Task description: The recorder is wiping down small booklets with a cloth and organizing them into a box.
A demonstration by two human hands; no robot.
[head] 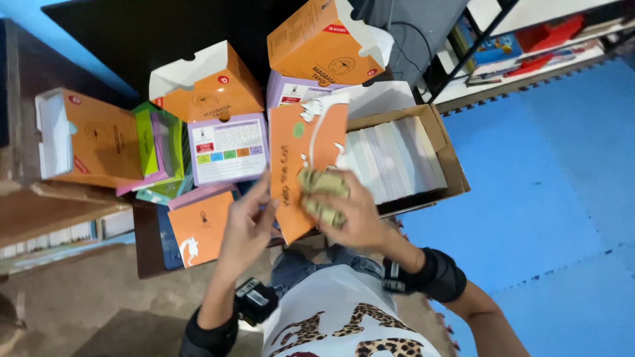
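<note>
My right hand (350, 211) holds a crumpled beige cloth (322, 192) and presses it against the front of a thin orange booklet (297, 152) with a white animal drawing. On the booklet's lower left edge rests my left hand (246, 228), fingers spread along it. The booklet is tilted upright over a low dark table (147, 248). Both wrists carry black bands.
Several open orange cardboard boxes (205, 82) and a purple box (227, 149) crowd the table. A brown carton (423, 158) filled with thin booklets sits right. Another orange booklet (198, 228) lies lower left. Blue floor mats (542, 192) spread to the right; shelving (529, 39) stands behind.
</note>
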